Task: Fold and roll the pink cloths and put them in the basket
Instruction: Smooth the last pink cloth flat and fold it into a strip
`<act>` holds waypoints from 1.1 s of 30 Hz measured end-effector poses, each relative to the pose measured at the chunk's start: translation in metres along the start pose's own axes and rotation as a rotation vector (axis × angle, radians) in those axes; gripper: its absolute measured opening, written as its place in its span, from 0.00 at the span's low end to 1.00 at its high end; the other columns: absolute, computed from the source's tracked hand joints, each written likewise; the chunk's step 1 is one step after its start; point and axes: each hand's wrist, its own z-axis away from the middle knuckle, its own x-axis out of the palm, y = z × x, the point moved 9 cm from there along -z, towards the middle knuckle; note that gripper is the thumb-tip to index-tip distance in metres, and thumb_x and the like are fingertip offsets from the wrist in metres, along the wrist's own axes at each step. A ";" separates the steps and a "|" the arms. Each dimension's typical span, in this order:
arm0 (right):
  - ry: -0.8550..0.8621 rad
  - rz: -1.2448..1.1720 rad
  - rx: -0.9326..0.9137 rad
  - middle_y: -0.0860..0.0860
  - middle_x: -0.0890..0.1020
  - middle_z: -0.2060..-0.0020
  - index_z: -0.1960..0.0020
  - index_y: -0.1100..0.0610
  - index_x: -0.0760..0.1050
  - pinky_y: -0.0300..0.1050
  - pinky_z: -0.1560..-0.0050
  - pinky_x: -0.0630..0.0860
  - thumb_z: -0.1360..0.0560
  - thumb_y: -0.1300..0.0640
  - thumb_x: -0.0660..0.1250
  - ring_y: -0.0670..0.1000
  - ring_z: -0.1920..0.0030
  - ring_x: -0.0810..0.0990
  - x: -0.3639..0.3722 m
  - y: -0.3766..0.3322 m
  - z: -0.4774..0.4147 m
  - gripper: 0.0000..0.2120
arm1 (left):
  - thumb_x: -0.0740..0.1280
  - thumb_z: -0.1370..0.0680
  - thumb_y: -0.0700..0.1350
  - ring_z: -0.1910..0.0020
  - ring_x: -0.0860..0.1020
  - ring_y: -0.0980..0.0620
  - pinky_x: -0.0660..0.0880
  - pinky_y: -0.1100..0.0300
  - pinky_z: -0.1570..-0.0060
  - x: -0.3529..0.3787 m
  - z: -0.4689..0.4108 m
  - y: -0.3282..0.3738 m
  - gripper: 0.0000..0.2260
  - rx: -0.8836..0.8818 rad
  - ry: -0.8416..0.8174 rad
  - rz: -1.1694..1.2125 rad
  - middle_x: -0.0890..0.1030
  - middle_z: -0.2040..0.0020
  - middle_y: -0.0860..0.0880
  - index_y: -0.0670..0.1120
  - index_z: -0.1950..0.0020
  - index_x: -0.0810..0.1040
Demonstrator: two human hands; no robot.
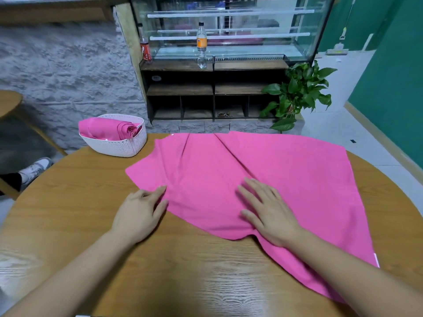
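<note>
At the upper centre of the frame a shelf unit (212, 88) carries an orange-labelled bottle (201, 44) and a red-labelled bottle (145, 45), with a leafy plant (297, 94) to its right. A white basket (119, 147) sits at the upper left of the round wooden table (68, 225), holding a rolled pink cloth (103, 129). Nothing lies between it and the hands. A large pink cloth (286, 170) is spread over the centre and right of the table. The right hand (267, 211) lies flat on it, fingers splayed; the left hand (139, 213) rests at its left edge, fingers straight, tips touching the fabric.
</note>
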 end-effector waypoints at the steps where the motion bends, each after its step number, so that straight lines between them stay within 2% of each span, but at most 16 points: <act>1: 0.009 -0.001 0.023 0.49 0.57 0.15 0.15 0.45 0.57 0.57 0.18 0.56 0.14 0.33 0.48 0.51 0.16 0.53 0.000 0.007 -0.001 0.31 | 0.51 0.16 0.64 0.43 0.79 0.44 0.75 0.48 0.40 -0.002 0.003 0.001 0.28 -0.007 0.000 -0.022 0.85 0.48 0.48 0.53 0.22 0.73; 6: -0.065 -0.005 -0.012 0.48 0.64 0.18 0.15 0.46 0.57 0.52 0.19 0.57 0.15 0.32 0.47 0.50 0.18 0.60 0.008 0.017 -0.005 0.32 | 0.54 0.18 0.63 0.50 0.81 0.44 0.77 0.49 0.47 -0.009 0.023 0.013 0.26 0.015 -0.001 -0.150 0.87 0.53 0.48 0.51 0.30 0.79; 10: -0.109 -0.017 -0.045 0.47 0.64 0.18 0.16 0.45 0.60 0.52 0.18 0.57 0.16 0.30 0.48 0.49 0.19 0.61 0.011 0.016 -0.006 0.34 | 0.59 0.22 0.59 0.61 0.82 0.44 0.80 0.54 0.59 -0.033 0.045 0.026 0.23 0.063 0.161 -0.198 0.88 0.55 0.46 0.49 0.41 0.87; 13: -0.144 0.003 -0.057 0.45 0.58 0.16 0.15 0.44 0.56 0.53 0.17 0.53 0.16 0.28 0.46 0.48 0.16 0.54 0.013 0.012 -0.001 0.35 | 0.58 0.22 0.59 0.60 0.82 0.45 0.81 0.54 0.58 -0.035 0.059 0.026 0.22 0.064 0.146 -0.185 0.88 0.50 0.48 0.50 0.41 0.87; 17: -0.185 0.061 -0.085 0.42 0.47 0.15 0.14 0.42 0.46 0.53 0.16 0.41 0.17 0.27 0.43 0.44 0.16 0.43 0.014 0.004 0.016 0.36 | 0.59 0.23 0.60 0.62 0.82 0.44 0.81 0.53 0.61 -0.042 0.084 0.032 0.23 0.067 0.154 -0.172 0.88 0.53 0.48 0.49 0.44 0.88; 20: -0.217 0.068 -0.121 0.41 0.47 0.15 0.14 0.40 0.43 0.55 0.16 0.41 0.17 0.26 0.43 0.44 0.16 0.41 0.011 -0.004 0.033 0.36 | 0.60 0.23 0.62 0.61 0.82 0.44 0.81 0.52 0.60 -0.038 0.105 0.034 0.23 0.073 0.087 -0.182 0.88 0.52 0.49 0.50 0.44 0.88; 22: -0.237 0.054 -0.155 0.41 0.45 0.15 0.15 0.39 0.42 0.55 0.16 0.42 0.18 0.26 0.43 0.43 0.16 0.39 0.008 -0.010 0.048 0.36 | 0.62 0.24 0.64 0.63 0.82 0.43 0.80 0.52 0.63 -0.034 0.120 0.043 0.23 0.109 0.047 -0.208 0.87 0.57 0.50 0.50 0.47 0.87; 24: -0.257 0.039 -0.194 0.39 0.44 0.15 0.15 0.37 0.42 0.54 0.16 0.40 0.17 0.26 0.44 0.42 0.17 0.37 0.006 -0.015 0.064 0.35 | 0.64 0.26 0.65 0.69 0.81 0.42 0.77 0.53 0.69 -0.036 0.134 0.056 0.20 0.153 0.010 -0.220 0.83 0.66 0.48 0.50 0.54 0.86; 26: -0.276 0.035 -0.227 0.39 0.43 0.16 0.15 0.37 0.42 0.54 0.16 0.40 0.17 0.27 0.45 0.42 0.17 0.36 0.004 -0.020 0.077 0.34 | 0.65 0.27 0.66 0.74 0.78 0.43 0.68 0.56 0.75 -0.041 0.139 0.065 0.20 0.192 0.002 -0.225 0.77 0.73 0.48 0.50 0.62 0.80; 28: -0.288 0.028 -0.240 0.39 0.43 0.16 0.15 0.37 0.42 0.54 0.16 0.40 0.17 0.27 0.45 0.42 0.17 0.36 0.002 -0.022 0.084 0.34 | 0.62 0.25 0.66 0.77 0.78 0.44 0.59 0.57 0.75 -0.048 0.127 0.068 0.20 0.215 0.027 -0.213 0.77 0.76 0.48 0.51 0.63 0.78; 30: -0.289 0.030 -0.245 0.39 0.43 0.15 0.15 0.37 0.42 0.55 0.16 0.41 0.17 0.27 0.46 0.42 0.17 0.36 0.000 -0.023 0.085 0.34 | 0.61 0.23 0.63 0.74 0.80 0.44 0.62 0.58 0.76 -0.054 0.099 0.068 0.16 0.241 0.104 -0.138 0.80 0.72 0.50 0.52 0.58 0.78; 31: -0.291 0.031 -0.245 0.39 0.43 0.15 0.15 0.37 0.42 0.55 0.16 0.42 0.17 0.27 0.46 0.42 0.17 0.36 0.000 -0.024 0.085 0.34 | 0.60 0.23 0.61 0.71 0.82 0.44 0.67 0.58 0.75 -0.056 0.082 0.065 0.15 0.236 0.138 -0.063 0.82 0.69 0.51 0.52 0.56 0.79; 33: -0.289 0.027 -0.240 0.39 0.44 0.15 0.15 0.37 0.42 0.56 0.16 0.42 0.17 0.27 0.46 0.42 0.17 0.36 0.000 -0.023 0.084 0.35 | 0.59 0.21 0.58 0.61 0.84 0.44 0.77 0.54 0.67 -0.050 0.042 0.054 0.13 0.212 0.168 0.098 0.84 0.57 0.53 0.53 0.50 0.79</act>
